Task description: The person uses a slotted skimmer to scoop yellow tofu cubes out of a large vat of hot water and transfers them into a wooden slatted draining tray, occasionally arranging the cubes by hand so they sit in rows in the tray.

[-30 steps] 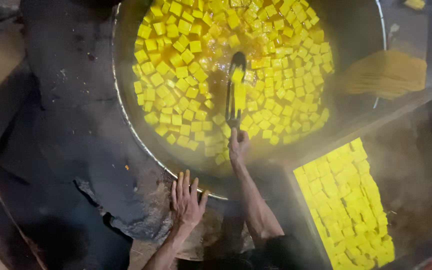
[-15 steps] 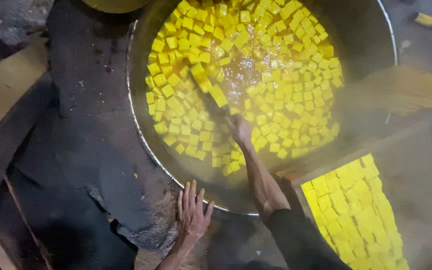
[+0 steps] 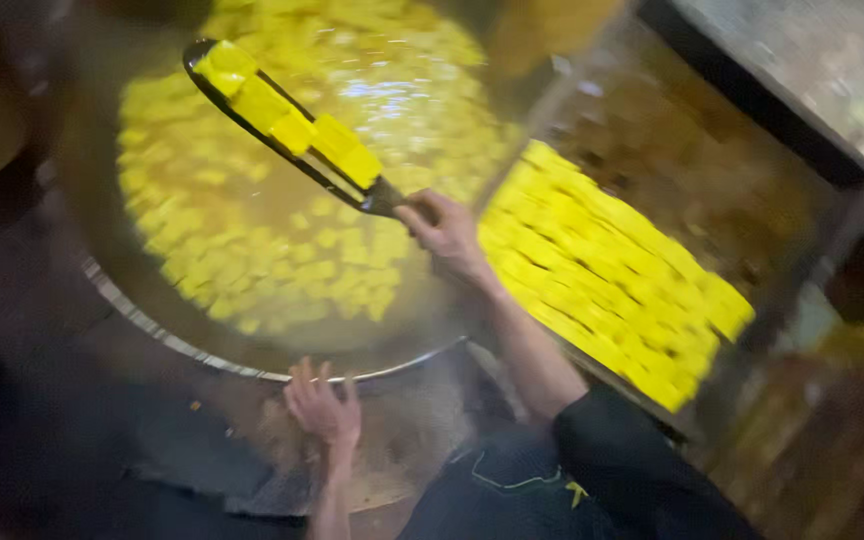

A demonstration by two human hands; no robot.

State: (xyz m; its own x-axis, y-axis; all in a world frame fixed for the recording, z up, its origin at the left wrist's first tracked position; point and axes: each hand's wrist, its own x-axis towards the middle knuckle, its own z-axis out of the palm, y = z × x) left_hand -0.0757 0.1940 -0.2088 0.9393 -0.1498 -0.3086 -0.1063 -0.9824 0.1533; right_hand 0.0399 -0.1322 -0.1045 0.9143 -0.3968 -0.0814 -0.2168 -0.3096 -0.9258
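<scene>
Skimmer (image 3: pixel 282 125) loaded with yellow cubes (image 3: pixel 297 130): right hand (image 3: pixel 447 232) fingers clamped on its handle; left hand (image 3: pixel 324 408) fingers spread on wok rim (image 3: pixel 202 352).

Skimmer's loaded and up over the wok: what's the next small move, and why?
Probably swing the skimmer right to the tray of yellow cubes. The right hand holds it raised above the wok with a row of cubes aboard; the left hand braces by the rim.

A long dark skimmer (image 3: pixel 282 125) is held slanted above a wide round wok (image 3: pixel 152 320), its flat blade raised to the upper left and carrying a row of bright yellow cubes (image 3: pixel 297 130). More yellow cubes float crowded in the wok's oil.
</scene>
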